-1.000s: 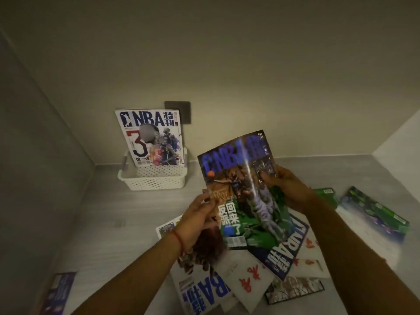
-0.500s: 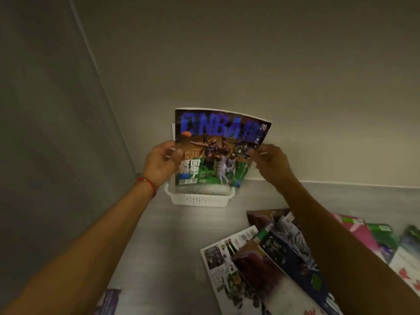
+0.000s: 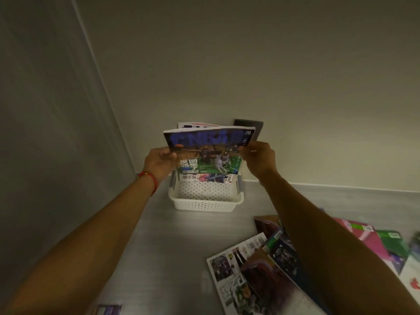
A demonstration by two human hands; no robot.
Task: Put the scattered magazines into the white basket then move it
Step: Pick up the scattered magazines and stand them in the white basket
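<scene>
at the bottom left edge, a corner of a purple magazine pokes into view on the grey table, the rest of it cut off by the frame. above it the left forearm reaches forward, a red string bracelet around the wrist. the left hand pinches the left edge of the blue nba magazine, thumb on the front cover, the other fingers hidden behind the pages. that magazine stands nearly upright with its lower edge dipping into the white basket, which sits on the table against the back wall; the title along the top is blurred and hard to read. in front of its lower edge, a strip of another cover shows inside the basket, and behind its top edge peeks a second upright magazine, mostly hidden. a dark wall plate shows partly behind the upper right corner. the right hand grips the magazine's right edge, fingers curled over it; how far they wrap round the back cannot be seen. lower right, a loose pile of scattered magazines lies on the table, overlapping one another and partly covered by the right forearm. further right, a pink cover and a green cover lie flat, and what lies at the far right edge is cut off and too dim to make out.
</scene>
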